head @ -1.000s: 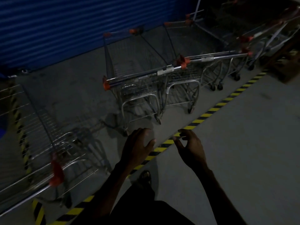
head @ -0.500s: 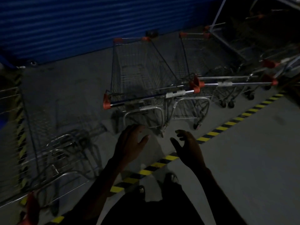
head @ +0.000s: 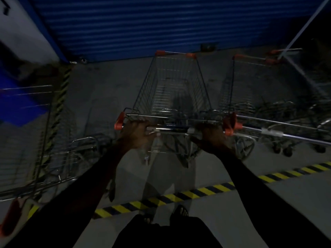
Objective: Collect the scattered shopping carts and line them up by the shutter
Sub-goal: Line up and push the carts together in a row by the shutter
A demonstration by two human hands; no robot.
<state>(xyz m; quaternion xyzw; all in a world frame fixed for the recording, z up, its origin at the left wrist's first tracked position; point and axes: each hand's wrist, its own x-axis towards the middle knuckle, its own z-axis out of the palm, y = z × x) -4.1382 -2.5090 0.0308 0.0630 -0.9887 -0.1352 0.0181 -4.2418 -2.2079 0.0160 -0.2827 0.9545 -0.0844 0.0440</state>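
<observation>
Already both hands, left (head: 136, 135) and right (head: 213, 136), curl round the handle (head: 172, 130) of the middle cart (head: 172, 90), nose toward the shutter (head: 161, 24). Another cart (head: 250, 90) stands beside it; the left cart (head: 35, 140) looks unaligned, likely next.

Both hands, left hand (head: 136, 133) and right hand (head: 213, 136), on middle cart's handle (head: 172, 129), facing blue shutter (head: 161, 24)

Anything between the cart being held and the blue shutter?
Nothing visible. Both hands, left hand and right hand, grip the handle of the middle cart; bare floor lies between its front and the shutter.
</observation>
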